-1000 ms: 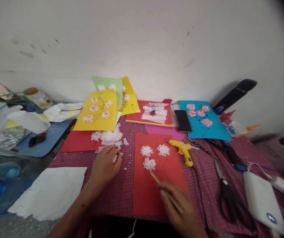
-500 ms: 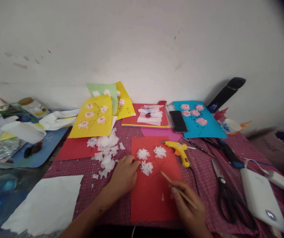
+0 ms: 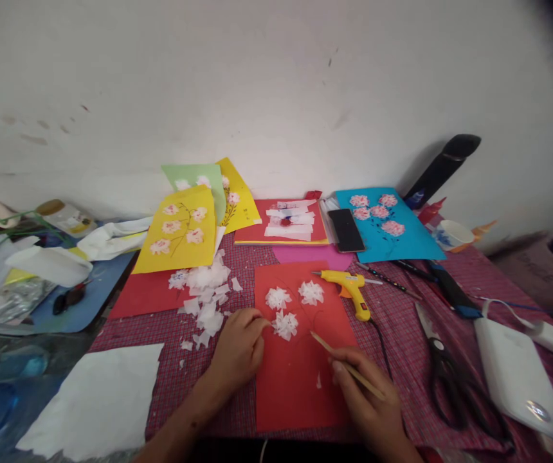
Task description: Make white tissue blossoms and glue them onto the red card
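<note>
A red sheet of paper (image 3: 296, 392) lies upright before me, with three white tissue-paper flowers (image 3: 285, 326) on its upper half and thin dark branch lines among them. My right hand (image 3: 370, 395) grips a thin pale wooden stick (image 3: 353, 371), its pointed tip touching the red paper below the lines. At the sheet's left edge rests my left hand (image 3: 238, 347), fingers curled together beside the lowest flower; whatever they pinch, if anything, is hidden. Beyond it lies a pile of torn white tissue pieces (image 3: 209, 315).
A yellow glue gun (image 3: 348, 286) overlaps the sheet's upper right corner. Further right are black-handled scissors (image 3: 454, 379) and a white power bank (image 3: 512, 373). Behind lie a phone (image 3: 346, 230), a blue flower card (image 3: 392, 225) and a yellow one (image 3: 177, 235). White paper (image 3: 98, 399) lies front left.
The stick's tip has shifted slightly left over the red paper. My left hand stays at the sheet's edge. The camera view has tilted a little.
</note>
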Demonstrator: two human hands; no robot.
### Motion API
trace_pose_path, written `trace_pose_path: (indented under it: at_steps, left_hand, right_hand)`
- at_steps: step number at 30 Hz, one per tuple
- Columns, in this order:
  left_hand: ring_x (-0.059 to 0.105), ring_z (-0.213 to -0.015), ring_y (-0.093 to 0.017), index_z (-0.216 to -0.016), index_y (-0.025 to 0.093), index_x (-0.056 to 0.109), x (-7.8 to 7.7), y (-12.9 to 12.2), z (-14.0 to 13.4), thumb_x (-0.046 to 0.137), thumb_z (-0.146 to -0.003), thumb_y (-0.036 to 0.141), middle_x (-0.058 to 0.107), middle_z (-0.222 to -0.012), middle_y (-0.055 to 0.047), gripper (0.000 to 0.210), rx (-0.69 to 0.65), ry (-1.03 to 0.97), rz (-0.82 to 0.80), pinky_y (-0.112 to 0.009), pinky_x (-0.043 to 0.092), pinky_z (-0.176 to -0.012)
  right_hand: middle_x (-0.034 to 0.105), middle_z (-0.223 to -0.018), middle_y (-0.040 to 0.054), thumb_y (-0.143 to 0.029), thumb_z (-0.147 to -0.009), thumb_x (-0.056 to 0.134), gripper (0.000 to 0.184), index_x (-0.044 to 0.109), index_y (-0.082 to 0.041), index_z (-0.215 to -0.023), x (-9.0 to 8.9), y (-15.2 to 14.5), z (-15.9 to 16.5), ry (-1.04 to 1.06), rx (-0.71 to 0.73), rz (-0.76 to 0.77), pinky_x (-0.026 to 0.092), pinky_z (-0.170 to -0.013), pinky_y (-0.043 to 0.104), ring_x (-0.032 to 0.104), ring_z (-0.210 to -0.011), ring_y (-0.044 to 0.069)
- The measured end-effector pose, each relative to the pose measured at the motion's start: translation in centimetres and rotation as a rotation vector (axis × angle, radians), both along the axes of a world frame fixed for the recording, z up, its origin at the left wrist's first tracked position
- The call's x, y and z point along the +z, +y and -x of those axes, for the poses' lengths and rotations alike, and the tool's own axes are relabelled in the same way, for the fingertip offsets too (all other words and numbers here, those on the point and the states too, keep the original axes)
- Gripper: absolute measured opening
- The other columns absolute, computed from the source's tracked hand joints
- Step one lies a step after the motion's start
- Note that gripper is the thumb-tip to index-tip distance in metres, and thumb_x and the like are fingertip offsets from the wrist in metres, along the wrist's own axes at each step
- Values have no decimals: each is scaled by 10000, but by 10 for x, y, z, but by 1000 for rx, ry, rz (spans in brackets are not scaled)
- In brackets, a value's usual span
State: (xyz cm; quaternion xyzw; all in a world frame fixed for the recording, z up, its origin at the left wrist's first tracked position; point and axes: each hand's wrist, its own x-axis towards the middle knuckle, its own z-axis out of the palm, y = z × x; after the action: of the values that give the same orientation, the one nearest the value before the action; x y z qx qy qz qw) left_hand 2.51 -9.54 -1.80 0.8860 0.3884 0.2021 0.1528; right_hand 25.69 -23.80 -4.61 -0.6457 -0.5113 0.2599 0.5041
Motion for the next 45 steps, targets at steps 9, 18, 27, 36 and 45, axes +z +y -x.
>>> trace_pose_path:
  at_steps: [9,18,27,36,45]
  left_hand:
    - [534,-1043,-253,-1174,212,656,5,0,-2,462,-831,50,601,-1153,-104,426,-67,150,-26,-436,489,-927]
    - [546,-1021,-251,-1127,175,669,0,0,1,458,-839,35,612,-1122,-111,383,-29,96,-15,-424,493,-915]
    - [564,-1013,-254,-1038,190,690,-3,0,0,483,-854,58,622,-1106,-108,306,-6,47,3,-437,501,-899]
    - [476,-1289,-303,-1304,225,599,-6,-3,4,495,-850,66,495,-1404,-139,492,-154,54,-58,-515,451,-1068]
    - [441,-1342,-312,-1266,196,607,-4,-4,4,476,-880,67,469,-1435,-148,428,-151,83,-109,-544,433,-1099]
  right_hand:
    - [704,-785,22,-302,-942,590,130,678,-219,-989,5,1,0,-13,-11,-6,557,-616,246,684,-666,180]
    - [710,-843,22,-281,-951,585,125,667,-221,-1023,3,-2,0,-20,-5,-17,561,-666,244,690,-713,174]
    - [694,-795,20,-295,-952,581,135,673,-217,-1012,3,2,2,-4,-3,10,546,-622,242,667,-665,169]
    - [692,-830,26,-281,-954,560,141,678,-221,-1001,11,5,6,-31,-22,-19,548,-648,258,671,-692,170]
    - [671,-812,17,-211,-970,521,133,651,-218,-997,39,19,29,-92,159,-54,518,-669,265,640,-698,155]
